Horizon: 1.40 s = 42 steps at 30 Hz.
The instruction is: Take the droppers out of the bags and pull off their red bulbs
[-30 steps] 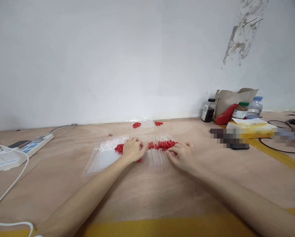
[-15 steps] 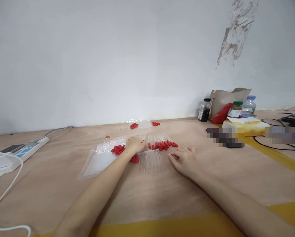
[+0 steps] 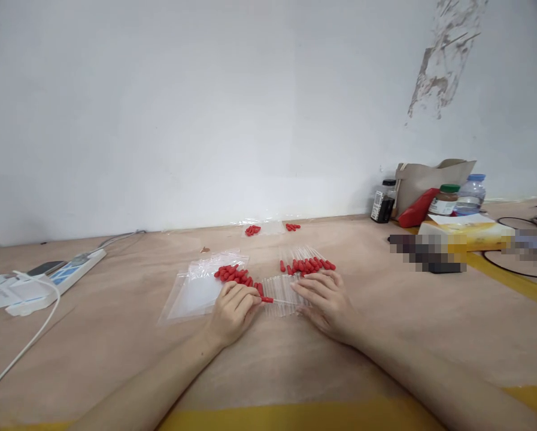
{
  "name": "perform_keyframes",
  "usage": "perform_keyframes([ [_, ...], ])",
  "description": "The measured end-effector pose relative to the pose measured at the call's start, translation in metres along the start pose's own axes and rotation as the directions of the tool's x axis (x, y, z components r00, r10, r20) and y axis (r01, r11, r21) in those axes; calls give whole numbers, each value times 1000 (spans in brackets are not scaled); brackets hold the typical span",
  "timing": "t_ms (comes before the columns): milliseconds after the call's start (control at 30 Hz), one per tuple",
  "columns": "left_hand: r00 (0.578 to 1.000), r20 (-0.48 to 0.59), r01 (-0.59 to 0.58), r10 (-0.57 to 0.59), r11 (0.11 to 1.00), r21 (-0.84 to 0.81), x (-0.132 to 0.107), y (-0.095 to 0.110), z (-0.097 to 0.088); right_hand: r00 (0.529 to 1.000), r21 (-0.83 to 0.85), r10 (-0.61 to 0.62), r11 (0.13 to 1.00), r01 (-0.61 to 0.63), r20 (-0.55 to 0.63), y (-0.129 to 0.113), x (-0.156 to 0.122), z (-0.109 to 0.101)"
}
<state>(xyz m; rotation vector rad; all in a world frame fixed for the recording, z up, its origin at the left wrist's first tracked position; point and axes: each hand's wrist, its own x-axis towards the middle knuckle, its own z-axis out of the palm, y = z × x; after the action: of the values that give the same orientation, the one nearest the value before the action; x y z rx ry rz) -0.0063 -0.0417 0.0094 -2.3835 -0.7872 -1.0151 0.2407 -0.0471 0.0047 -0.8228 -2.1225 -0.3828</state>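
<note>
My left hand (image 3: pixel 233 310) is curled, its fingertips pinching a small red cap (image 3: pixel 267 299) at the end of a clear tube (image 3: pixel 282 301). My right hand (image 3: pixel 322 299) holds the other end of that tube, fingers pressed together over a row of clear tubes (image 3: pixel 281 288) lying on the wooden table (image 3: pixel 115 353). A pile of loose red caps (image 3: pixel 233 275) lies just beyond my left hand, beside a clear plastic bag (image 3: pixel 196 288). Capped tubes with red ends (image 3: pixel 308 264) lie beyond my right hand.
More red caps (image 3: pixel 252 229) on plastic lie by the wall. A white power strip (image 3: pixel 57 278) with a cable is at the left. Bottles (image 3: pixel 382 202), a jar (image 3: pixel 443 199), a beige bag (image 3: pixel 430 179) and a yellow box (image 3: pixel 468 233) stand at the right, with black cables beyond.
My left hand pulled back from the cap pile with a red cap and met the tube in my right hand. My right hand moved left onto the tube row.
</note>
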Motion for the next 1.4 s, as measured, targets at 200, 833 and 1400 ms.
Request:
perform_keyframes([
  [200,998,-55,-3,1,999,-36,4,6,5,1000,-31,-20,999,20,4,-4,0,8],
  [833,994,87,-65,69,996,-55,12,18,6,993,-30,-86,996,89,79,-4,-6,8],
  [1400,967,-75,225,-244,953,-204,-1,-18,-4,972,-11,237,971,-237,-5,19,-15,-7],
])
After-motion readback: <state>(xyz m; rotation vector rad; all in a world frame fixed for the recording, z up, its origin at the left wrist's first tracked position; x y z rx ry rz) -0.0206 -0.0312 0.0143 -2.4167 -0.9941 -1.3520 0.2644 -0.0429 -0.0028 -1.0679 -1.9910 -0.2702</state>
